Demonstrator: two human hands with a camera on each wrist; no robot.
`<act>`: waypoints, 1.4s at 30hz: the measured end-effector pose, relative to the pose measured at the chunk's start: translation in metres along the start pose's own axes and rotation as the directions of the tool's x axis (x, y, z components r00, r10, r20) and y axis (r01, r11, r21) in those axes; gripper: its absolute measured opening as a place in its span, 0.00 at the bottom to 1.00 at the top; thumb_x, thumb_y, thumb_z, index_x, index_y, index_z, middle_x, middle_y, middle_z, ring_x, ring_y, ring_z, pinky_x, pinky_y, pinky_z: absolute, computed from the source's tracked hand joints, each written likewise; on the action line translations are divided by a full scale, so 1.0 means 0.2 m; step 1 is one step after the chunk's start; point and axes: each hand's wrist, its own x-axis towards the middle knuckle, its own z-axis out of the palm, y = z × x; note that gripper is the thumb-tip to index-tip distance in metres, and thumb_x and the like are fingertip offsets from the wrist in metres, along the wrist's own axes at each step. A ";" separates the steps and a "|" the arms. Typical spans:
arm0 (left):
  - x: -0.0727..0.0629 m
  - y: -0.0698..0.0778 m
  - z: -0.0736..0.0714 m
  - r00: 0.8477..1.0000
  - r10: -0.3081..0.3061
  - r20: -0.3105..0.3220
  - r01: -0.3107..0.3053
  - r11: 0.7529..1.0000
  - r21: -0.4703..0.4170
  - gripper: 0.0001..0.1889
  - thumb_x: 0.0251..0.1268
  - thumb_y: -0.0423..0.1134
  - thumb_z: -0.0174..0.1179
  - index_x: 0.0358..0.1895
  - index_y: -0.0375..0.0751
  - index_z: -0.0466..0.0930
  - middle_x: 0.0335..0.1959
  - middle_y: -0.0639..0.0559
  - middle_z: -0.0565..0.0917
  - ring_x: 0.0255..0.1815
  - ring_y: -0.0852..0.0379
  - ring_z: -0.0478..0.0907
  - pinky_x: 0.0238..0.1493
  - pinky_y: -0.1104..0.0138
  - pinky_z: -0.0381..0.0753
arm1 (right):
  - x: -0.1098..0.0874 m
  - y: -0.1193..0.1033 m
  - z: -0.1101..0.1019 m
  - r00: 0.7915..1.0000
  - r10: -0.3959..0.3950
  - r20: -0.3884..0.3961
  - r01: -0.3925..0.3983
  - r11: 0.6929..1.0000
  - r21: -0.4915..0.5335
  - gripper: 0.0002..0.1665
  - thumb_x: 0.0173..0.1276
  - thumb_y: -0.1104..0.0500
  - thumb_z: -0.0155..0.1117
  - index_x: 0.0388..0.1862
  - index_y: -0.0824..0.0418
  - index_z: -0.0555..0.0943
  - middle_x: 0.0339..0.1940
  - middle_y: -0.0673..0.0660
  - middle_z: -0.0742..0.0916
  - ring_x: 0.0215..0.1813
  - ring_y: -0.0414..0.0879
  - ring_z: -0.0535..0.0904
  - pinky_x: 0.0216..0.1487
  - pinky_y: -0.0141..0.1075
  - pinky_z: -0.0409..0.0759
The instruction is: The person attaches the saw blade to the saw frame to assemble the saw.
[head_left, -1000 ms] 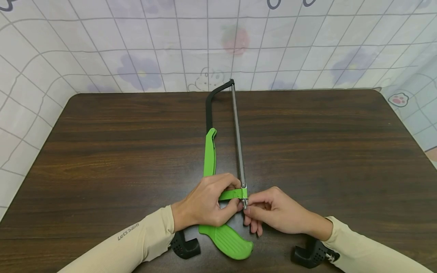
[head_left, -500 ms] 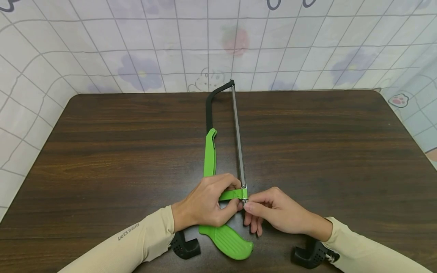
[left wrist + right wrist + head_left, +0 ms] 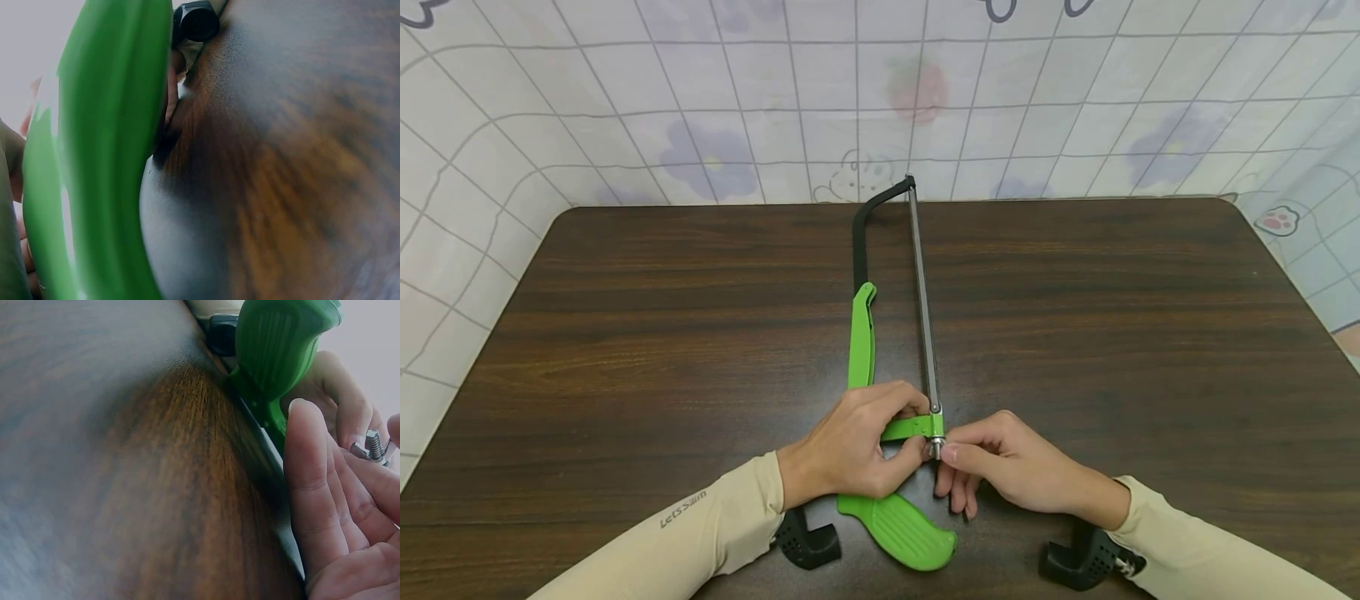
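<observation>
A hacksaw lies on the table, its green handle toward me and its black front end pointing away. The thin grey blade runs along its right side. My left hand grips the green frame by the blade's near end, thumb close to the metal wing nut. From the right, my right hand has thumb and forefinger at that wing nut. A threaded bolt end sticks up between the fingers in the right wrist view. The green handle fills much of the left wrist view.
The dark wooden table extends to both sides of the saw. Behind it hangs a white gridded cloth. Black wrist devices sit under both cream sleeves.
My right thumb moved over the wing nut and then slid back a little to the right, so the nut shows again. The left hand and the hacksaw stay put.
</observation>
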 end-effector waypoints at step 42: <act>0.01 0.01 0.00 1.000 -0.005 0.002 0.005 1.000 -0.018 0.06 0.60 0.33 0.61 0.39 0.43 0.78 0.25 0.57 0.77 0.26 0.69 0.70 0.31 0.82 0.71 | 0.00 0.00 -0.01 0.998 -0.053 0.044 0.045 0.984 0.170 0.19 0.83 0.67 0.44 0.40 0.74 0.83 0.31 0.78 0.83 0.27 0.43 0.85 0.27 0.43 0.86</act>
